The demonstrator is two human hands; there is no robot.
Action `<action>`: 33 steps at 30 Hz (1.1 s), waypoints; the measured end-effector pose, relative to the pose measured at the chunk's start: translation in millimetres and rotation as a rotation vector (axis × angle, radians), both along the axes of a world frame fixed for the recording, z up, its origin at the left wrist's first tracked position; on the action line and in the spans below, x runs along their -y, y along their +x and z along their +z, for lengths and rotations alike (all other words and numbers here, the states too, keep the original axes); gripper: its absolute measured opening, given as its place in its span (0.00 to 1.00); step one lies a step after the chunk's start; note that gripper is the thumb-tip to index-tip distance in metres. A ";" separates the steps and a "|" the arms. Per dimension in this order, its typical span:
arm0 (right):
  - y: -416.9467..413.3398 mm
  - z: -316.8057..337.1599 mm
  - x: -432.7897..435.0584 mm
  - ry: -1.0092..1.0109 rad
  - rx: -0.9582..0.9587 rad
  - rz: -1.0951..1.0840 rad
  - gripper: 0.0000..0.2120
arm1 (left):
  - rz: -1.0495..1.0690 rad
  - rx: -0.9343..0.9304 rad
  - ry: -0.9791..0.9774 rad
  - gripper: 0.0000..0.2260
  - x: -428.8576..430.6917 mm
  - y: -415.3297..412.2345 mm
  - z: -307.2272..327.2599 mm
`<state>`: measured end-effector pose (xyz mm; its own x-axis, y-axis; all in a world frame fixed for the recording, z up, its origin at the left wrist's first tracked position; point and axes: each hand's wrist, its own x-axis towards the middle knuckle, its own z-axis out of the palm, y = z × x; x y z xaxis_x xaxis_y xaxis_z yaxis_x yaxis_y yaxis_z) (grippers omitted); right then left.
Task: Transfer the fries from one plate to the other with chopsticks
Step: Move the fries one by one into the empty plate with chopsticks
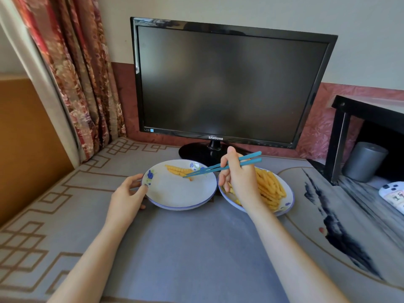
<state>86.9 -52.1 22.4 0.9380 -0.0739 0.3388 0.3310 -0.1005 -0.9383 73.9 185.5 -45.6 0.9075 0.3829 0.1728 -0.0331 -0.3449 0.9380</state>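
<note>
Two bare hands work over a grey patterned surface (196, 248) in front of a black flat-screen monitor (229, 84). A white ceramic plate with a blue rim and flower print (179, 193) serves as the landmark. It holds only a few yellow crinkle-cut fries (177, 170) on its far side.

The left hand (129, 193) pinches this plate's left rim between thumb and fingers. The right hand (238, 178), just right of the plate, is curled round a pair of teal plastic chopsticks (218, 168). They slant leftward, with their tips drawn together over those few fries. Whether the tips pinch one cannot be told.

A matching second plate (286, 204) sits just beside the landmark plate's right edge. Its heap of yellow fries (270, 186) lies partly under the right hand, long axes running far-left to near-right. The next pick-up likely means swinging the tips rightward to that heap, and the right hand is the nearer one.
</note>
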 end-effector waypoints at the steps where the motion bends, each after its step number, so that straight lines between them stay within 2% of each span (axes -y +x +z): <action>1: -0.3 0.0 -0.2 0.022 -0.012 -0.008 0.22 | 0.001 0.001 0.001 0.14 0.0 -0.2 0.1; 6: -5.2 4.9 4.5 0.078 -0.043 -0.060 0.23 | -0.001 0.009 0.000 0.14 -0.5 0.2 -1.1; 16: -46.9 33.6 71.6 0.161 0.091 -0.240 0.21 | -0.005 0.013 -0.013 0.14 -0.8 2.0 -2.6; 26: -90.0 25.9 143.8 0.141 0.139 -0.443 0.20 | -0.011 0.012 -0.017 0.14 -3.0 4.5 -5.2; 33: -95.8 18.1 150.9 0.087 0.128 -0.431 0.20 | -0.013 0.018 -0.012 0.14 -2.5 3.5 -5.6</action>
<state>-8.9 -203.0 40.5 0.7665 -0.4812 0.4254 0.3903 -0.1772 -0.9035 77.5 188.0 -51.2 0.9090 0.3735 0.1848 -0.0545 -0.3332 0.9413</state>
